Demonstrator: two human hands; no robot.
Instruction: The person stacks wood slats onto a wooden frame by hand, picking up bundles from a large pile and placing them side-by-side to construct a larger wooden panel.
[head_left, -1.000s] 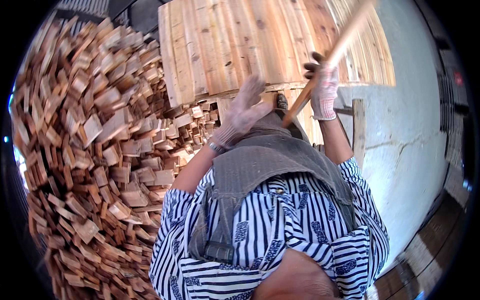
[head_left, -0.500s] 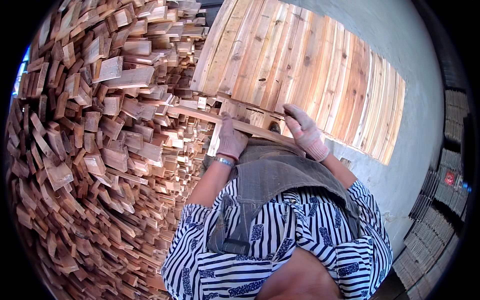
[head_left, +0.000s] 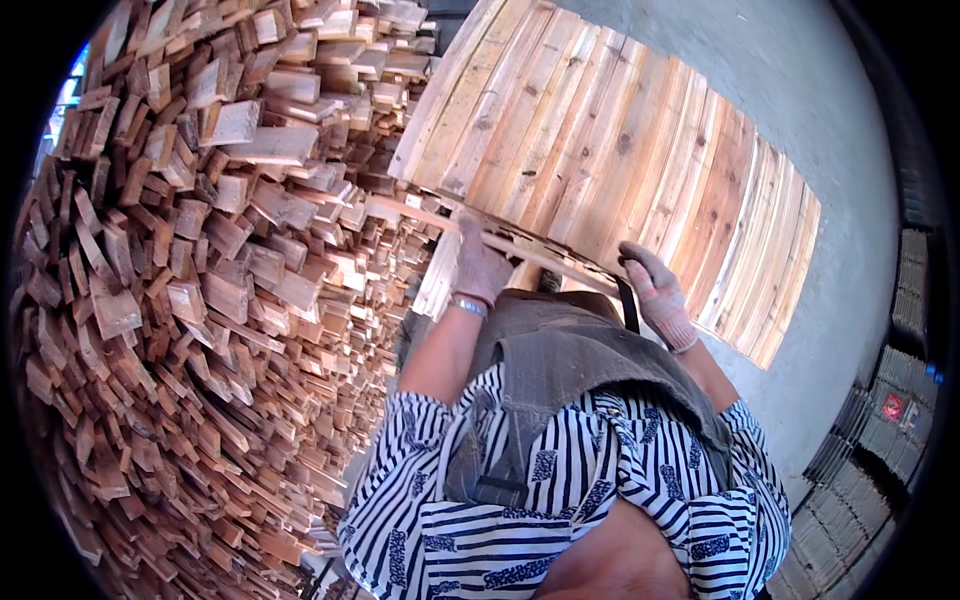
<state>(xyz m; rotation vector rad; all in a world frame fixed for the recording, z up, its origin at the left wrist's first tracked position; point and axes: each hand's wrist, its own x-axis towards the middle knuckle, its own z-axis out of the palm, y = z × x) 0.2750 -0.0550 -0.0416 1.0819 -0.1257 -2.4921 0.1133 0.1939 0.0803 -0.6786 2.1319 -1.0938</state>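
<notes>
A long, thin wooden strip (head_left: 555,264) slants across in front of me, along the near edge of a panel of planks (head_left: 590,140). My left hand (head_left: 482,268), in a pale knitted glove, is closed around the strip left of its middle. My gloved right hand (head_left: 658,298) is by the strip's right end, at the panel's near edge, its fingers bent. A narrow black piece (head_left: 628,305) runs down beside those fingers. Whether the right hand grips it or the strip is hidden.
A tall stack of cut wood pieces (head_left: 230,290) fills the left side, its ends sticking out unevenly. Grey floor (head_left: 800,110) lies beyond the panel. Stacks of grey, ridged-looking material (head_left: 850,510) stand at the far right. A grey apron (head_left: 580,370) covers my front.
My right hand has moved to the right, past the strip's end, and the black piece now shows beside it. The left hand keeps hold of the strip. The whole view has shifted slightly.
</notes>
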